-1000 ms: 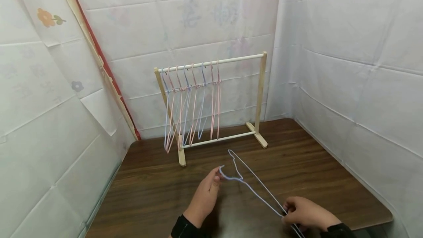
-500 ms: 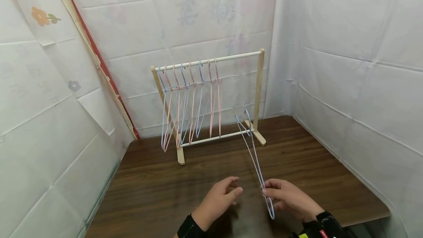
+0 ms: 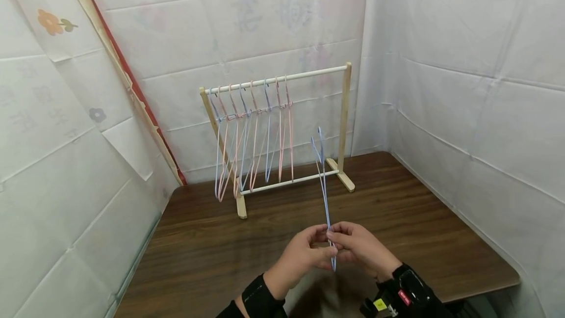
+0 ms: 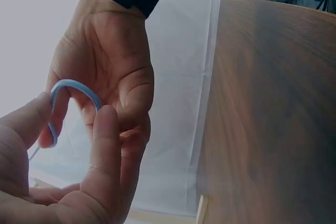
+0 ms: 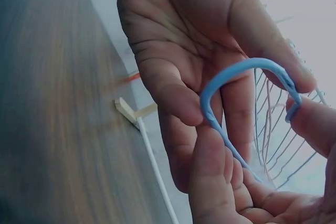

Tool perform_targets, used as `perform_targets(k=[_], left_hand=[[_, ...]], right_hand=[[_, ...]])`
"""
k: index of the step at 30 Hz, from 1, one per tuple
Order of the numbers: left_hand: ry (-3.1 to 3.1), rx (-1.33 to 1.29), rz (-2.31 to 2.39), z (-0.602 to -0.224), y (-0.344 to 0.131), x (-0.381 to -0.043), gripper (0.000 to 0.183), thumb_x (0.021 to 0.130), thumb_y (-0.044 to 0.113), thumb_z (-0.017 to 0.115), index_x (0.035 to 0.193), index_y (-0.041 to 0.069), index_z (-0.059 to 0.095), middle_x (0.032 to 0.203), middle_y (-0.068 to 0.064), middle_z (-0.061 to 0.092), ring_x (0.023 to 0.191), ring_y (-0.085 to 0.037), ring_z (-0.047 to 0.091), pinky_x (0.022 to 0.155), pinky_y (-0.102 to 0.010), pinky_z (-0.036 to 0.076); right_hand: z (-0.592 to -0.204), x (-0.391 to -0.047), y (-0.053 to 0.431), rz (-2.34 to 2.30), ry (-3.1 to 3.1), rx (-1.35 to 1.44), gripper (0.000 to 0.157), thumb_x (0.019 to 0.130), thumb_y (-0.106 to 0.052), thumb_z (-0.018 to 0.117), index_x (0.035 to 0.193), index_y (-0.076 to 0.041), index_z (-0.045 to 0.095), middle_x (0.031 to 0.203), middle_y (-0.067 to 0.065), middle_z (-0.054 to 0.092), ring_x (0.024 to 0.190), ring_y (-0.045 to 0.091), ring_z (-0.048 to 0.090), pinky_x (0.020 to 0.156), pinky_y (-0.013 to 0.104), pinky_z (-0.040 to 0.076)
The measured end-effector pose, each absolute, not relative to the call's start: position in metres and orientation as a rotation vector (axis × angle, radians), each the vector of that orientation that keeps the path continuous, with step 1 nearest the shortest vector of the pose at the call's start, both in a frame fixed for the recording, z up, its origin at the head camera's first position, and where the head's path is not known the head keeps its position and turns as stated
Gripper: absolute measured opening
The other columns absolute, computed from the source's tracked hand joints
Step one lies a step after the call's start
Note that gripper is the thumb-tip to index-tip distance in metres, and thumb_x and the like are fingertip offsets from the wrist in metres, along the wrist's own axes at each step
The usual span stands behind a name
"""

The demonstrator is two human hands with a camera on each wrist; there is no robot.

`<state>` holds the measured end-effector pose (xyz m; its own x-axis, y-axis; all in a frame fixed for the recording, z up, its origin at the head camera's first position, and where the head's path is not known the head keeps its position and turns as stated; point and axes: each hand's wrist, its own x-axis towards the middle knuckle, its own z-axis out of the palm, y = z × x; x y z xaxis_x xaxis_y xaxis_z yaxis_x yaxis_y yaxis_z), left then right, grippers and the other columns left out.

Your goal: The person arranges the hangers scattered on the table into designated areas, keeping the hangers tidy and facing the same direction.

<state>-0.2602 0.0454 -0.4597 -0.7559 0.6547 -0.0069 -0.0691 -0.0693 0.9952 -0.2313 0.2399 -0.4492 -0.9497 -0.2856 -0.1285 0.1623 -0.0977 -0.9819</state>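
A thin blue clothes hanger (image 3: 325, 195) is held edge-on over the table, its far end pointing at the rack. My left hand (image 3: 304, 254) and right hand (image 3: 362, 249) meet at its near end, each pinching it between thumb and fingers. Up close, the right wrist view shows the rounded bend of the hanger (image 5: 241, 66) between the fingertips of both hands. That same bend of the hanger (image 4: 73, 84) appears in the left wrist view, with the right hand (image 4: 115, 61) behind it. Fingers hide parts of the wire.
A wooden rack with a white top rail (image 3: 318, 73) stands at the back of the brown table (image 3: 198, 244). Several pink and blue hangers (image 3: 253, 136) hang on its left part. White sheeting (image 3: 459, 63) encloses the table at the back and sides.
The right hand has brought the hanger round from lower right to point at the rack, then left and up. The left hand let go of it, then took hold again at its near end.
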Motion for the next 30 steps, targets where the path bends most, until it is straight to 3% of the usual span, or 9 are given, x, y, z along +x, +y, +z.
perform_targets(k=[10,20,30], left_hand=[[1.597,0.589,1.891,-0.434,0.047,-0.287,0.060,0.095,0.017,0.066,0.146,0.004,0.037,0.131,-0.018,0.051,0.111,-0.039,0.055,0.078,-0.049,0.057],[1.567,0.518,1.939,-0.404,0.052,-0.307,0.057,0.093,0.020,0.069,0.142,0.006,0.042,0.127,-0.019,0.052,0.110,-0.039,0.057,0.086,-0.054,0.052],[1.619,0.539,1.975,-0.380,0.056,-0.323,0.044,0.094,0.020,0.068,0.132,0.006,0.051,0.122,-0.020,0.051,0.106,-0.037,0.059,0.086,-0.051,0.053]], right_hand=[[-0.427,-0.258,0.240,-2.187,1.823,-0.115,0.047,0.097,-0.030,0.064,0.121,0.008,0.049,0.103,0.014,0.059,0.085,0.019,0.062,0.079,0.035,0.056],[-0.403,-0.288,0.241,-2.182,1.828,-0.070,0.050,0.096,-0.034,0.065,0.120,0.007,0.054,0.101,0.012,0.062,0.087,0.023,0.065,0.082,0.041,0.056],[-0.376,-0.312,0.242,-2.188,1.792,-0.049,0.040,0.098,-0.028,0.063,0.120,0.005,0.057,0.098,0.010,0.064,0.082,0.019,0.065,0.076,0.032,0.057]])
